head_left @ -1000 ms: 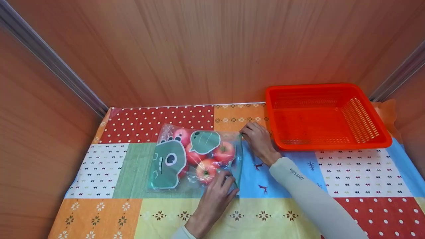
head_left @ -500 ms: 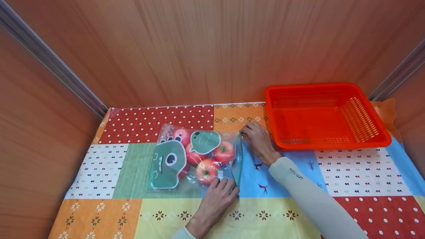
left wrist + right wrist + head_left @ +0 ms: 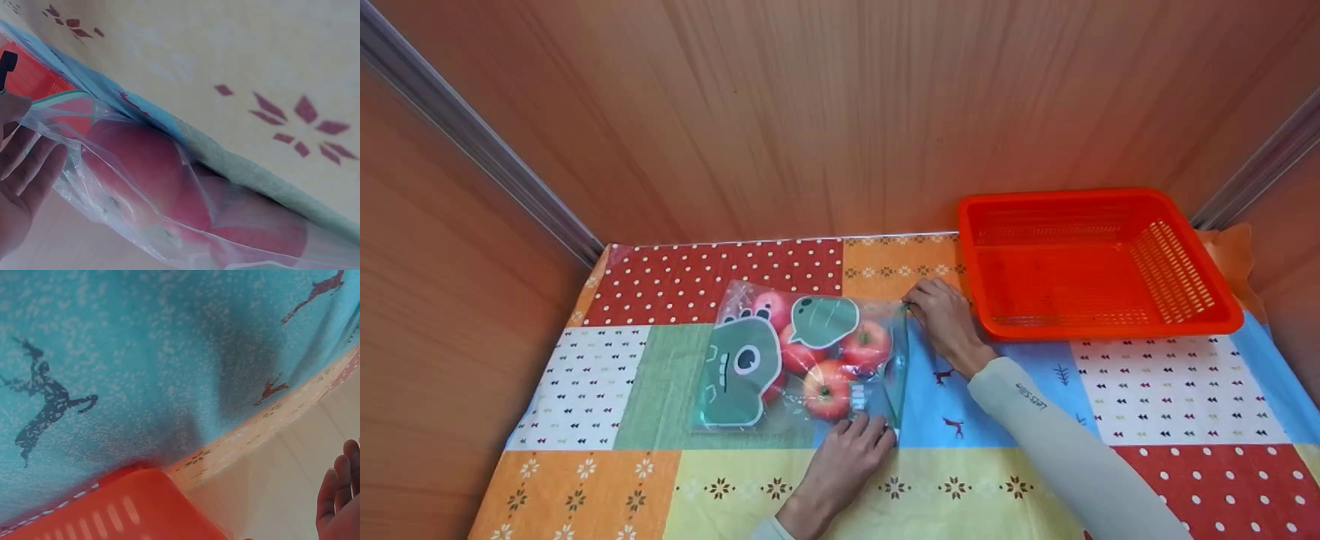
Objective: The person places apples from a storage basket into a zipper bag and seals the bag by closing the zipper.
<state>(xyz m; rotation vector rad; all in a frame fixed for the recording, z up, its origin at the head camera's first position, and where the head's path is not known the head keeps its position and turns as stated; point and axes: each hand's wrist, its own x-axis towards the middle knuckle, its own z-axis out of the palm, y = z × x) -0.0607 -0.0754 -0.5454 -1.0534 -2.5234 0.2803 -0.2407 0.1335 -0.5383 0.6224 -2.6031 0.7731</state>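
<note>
A clear zip bag (image 3: 802,420) with green monster prints lies flat on the cloth in the head view. Several red apples (image 3: 826,388) are inside it, and its green-edged mouth faces right. My left hand (image 3: 844,461) pinches the near corner of that mouth. In the left wrist view, thumb and fingers of the left hand (image 3: 25,180) hold the bag's film beside an apple (image 3: 135,166). At the far corner of the mouth, my right hand (image 3: 945,319) pinches the edge. The right wrist view catches only the right hand's fingers (image 3: 337,489), with the bag out of sight.
An orange-red plastic basket (image 3: 1057,330) with slotted sides stands right of the right hand, near the back wall (image 3: 840,112). A patchwork tablecloth (image 3: 780,487) covers the table. Wooden panels enclose the left, back and right sides.
My left hand has slid a little toward the front along the bag's mouth, to its near corner, uncovering more of the print. The right hand and the basket have stayed put.
</note>
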